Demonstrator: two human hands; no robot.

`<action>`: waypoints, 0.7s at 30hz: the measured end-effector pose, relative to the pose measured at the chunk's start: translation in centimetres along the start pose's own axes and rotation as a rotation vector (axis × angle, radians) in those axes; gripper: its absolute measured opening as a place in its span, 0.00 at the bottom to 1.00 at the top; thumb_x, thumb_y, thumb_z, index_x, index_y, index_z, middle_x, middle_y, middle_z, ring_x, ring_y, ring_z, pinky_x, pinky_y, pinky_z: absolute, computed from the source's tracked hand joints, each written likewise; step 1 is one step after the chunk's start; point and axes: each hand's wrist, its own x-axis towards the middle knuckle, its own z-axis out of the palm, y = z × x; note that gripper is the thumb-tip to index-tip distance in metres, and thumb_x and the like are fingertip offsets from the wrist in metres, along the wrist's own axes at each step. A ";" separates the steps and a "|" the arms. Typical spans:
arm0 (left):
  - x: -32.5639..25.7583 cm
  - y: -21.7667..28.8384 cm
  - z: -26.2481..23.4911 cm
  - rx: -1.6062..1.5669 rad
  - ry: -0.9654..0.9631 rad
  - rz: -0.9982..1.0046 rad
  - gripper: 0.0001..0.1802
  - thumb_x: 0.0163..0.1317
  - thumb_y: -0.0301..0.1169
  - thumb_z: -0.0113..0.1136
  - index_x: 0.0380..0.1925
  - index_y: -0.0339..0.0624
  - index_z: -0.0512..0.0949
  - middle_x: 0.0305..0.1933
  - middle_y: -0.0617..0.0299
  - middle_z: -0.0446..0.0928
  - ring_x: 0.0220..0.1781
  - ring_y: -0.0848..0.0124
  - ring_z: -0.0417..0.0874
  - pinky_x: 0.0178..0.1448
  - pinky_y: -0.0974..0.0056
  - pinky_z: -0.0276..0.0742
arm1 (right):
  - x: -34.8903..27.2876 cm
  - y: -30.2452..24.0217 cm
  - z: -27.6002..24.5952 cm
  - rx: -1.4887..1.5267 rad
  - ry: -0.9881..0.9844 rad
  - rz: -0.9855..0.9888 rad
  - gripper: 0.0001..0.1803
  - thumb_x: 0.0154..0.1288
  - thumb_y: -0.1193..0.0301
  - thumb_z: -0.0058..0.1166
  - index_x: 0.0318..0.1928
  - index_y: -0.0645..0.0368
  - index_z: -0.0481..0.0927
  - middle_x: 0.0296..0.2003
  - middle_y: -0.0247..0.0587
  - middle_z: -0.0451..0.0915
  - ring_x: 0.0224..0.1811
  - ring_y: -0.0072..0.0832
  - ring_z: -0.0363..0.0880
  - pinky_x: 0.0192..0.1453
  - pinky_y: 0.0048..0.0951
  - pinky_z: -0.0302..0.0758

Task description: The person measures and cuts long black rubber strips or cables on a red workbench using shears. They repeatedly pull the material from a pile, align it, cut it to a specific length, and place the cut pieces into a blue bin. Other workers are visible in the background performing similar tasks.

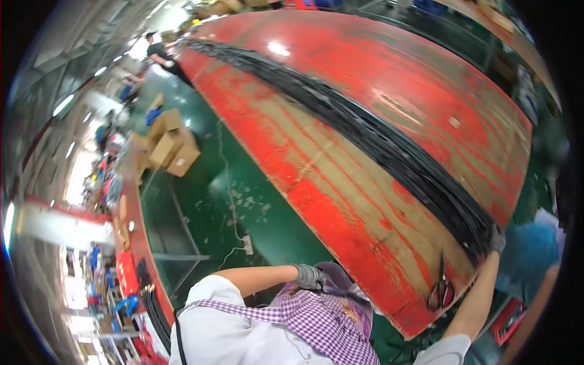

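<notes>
At the 6 o'clock edge: checked purple-and-white cloth (316,319); left hand (307,275), gloved, closed on it. At 4 o'clock: right hand (496,241), gloved, closed on the near end of the black cable bundle (389,146). Red-handled pliers (442,291) beside it. Bundle runs toward 11 o'clock across the worn red table (340,201). Far, 10 o'clock: cardboard boxes (170,146).

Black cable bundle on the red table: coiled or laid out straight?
Laid out straight: the black cable bundle runs lengthwise along the red table, no loops visible.
</notes>
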 end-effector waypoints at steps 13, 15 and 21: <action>0.6 2.3 1.2 0.098 -0.002 -0.222 0.18 0.57 0.46 0.44 0.43 0.52 0.71 0.39 0.53 0.75 0.41 0.57 0.76 0.45 0.57 0.69 | -3.4 -4.8 2.1 -0.486 -0.190 0.157 0.26 0.56 0.51 0.42 0.52 0.52 0.69 0.47 0.47 0.70 0.47 0.37 0.69 0.48 0.34 0.67; 1.3 -0.9 5.5 0.192 0.071 -0.144 0.20 0.57 0.47 0.45 0.46 0.52 0.70 0.42 0.53 0.74 0.45 0.57 0.75 0.48 0.58 0.68 | -4.3 -6.5 3.6 -0.422 -0.104 0.193 0.27 0.55 0.48 0.40 0.51 0.47 0.71 0.51 0.46 0.69 0.53 0.39 0.68 0.54 0.35 0.64; 3.2 -0.8 7.6 0.067 0.009 -0.243 0.17 0.55 0.41 0.48 0.43 0.50 0.74 0.41 0.50 0.74 0.43 0.54 0.75 0.46 0.58 0.69 | -2.6 0.7 4.6 -0.389 0.180 0.199 0.14 0.45 0.57 0.57 0.31 0.50 0.80 0.37 0.45 0.77 0.42 0.38 0.74 0.48 0.34 0.68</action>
